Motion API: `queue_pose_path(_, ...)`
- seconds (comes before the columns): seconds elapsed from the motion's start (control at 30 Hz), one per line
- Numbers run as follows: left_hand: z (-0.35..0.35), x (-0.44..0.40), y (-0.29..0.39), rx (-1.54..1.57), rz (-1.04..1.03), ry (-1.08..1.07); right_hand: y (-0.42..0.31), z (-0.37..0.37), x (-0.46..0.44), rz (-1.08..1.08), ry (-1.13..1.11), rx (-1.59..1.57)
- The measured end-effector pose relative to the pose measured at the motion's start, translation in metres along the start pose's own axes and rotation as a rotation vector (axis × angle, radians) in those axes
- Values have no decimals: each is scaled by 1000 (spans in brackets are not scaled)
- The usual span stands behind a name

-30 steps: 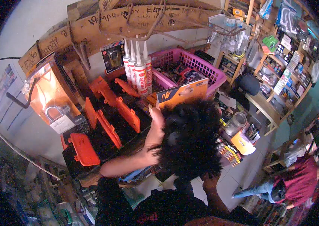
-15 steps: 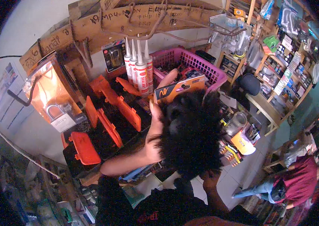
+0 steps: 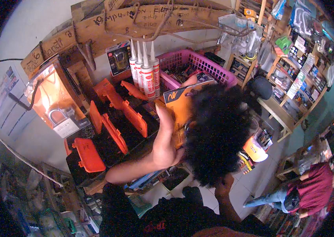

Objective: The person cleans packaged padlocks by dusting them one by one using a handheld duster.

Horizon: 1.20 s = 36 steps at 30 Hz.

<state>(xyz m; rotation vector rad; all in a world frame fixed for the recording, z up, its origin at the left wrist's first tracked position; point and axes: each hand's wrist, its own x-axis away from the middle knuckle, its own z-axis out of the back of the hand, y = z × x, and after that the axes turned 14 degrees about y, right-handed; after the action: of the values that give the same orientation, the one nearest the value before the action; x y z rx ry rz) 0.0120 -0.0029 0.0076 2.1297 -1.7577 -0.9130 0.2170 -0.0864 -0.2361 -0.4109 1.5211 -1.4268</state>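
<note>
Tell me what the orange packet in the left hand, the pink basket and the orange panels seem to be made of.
Orange packet: probably smooth printed card; flat, crisp-edged and lettered, though plastic isn't ruled out.
Pink basket: likely moulded plastic, faintly glossy; regular openings pierce its walls.
Orange panels: seemingly hard plastic, satin; even colour and moulded-looking tabs.

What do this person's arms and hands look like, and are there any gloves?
No glove or wristband shows on the left hand or the right hand, though dark hair partly hides the right one. The left forearm is bare below a black sleeve, part of a black shirt with red lettering.
</note>
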Motion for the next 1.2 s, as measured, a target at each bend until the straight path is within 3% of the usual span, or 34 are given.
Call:
queue_pose_path(0.17, 5, -2, 1, 24, 41, -81, -24, -1, -4, 113, 125, 113)
queue_pose_path(0.27, 11, -8, 2, 155, 160, -210, -40, 3, -10, 196, -29, 178)
queue_pose_path(0.37, -12, 3, 8, 121, 20, -147, -8, 3, -1, -23, -36, 18)
queue_pose_path(0.47, -5, 1, 11, -66, 52, 2, -32, 5, -8, -318, -35, -84)
queue_pose_path(0.57, -8, 0, 6, -74, -18, 15, -30, 9, -13, 285, 24, 266)
queue_pose_path(0.63, -11, 0, 8, 174, 242, 51, -20, 7, -12, 95, 11, 103)
queue_pose_path(0.73, -2, -1, 7, -56, 52, -85, -31, 6, -11, -258, 26, -140)
queue_pose_path(0.77, 0, -1, 6, -33, 80, -121, -37, 6, -12, -385, 37, -220)
queue_pose_path(0.83, 8, -4, 3, 15, 133, -194, -30, 4, -16, -66, 5, -160)
queue_pose_path(0.87, -1, 0, 5, -64, 58, -35, -26, 4, -17, 91, -11, -127)
queue_pose_path(0.93, -3, 0, 5, -26, 63, -74, -9, 8, -14, 54, -90, -116)
queue_pose_path(0.97, -8, -1, 4, -68, -48, -61, -4, 10, -11, 33, -129, -109)
queue_pose_path(1.03, 7, -1, 9, -152, 35, -107, -24, 6, -10, -187, -94, -212)
queue_pose_path(1.07, 6, -5, 5, 18, 72, -202, -31, 5, -10, -294, -76, -264)
queue_pose_path(1.17, -1, -4, -3, 87, 62, -60, 4, 13, -13, 462, -101, 201)
queue_pose_path(1.2, 9, -8, 2, 446, 351, -182, 14, 11, -9, 347, -70, 109)
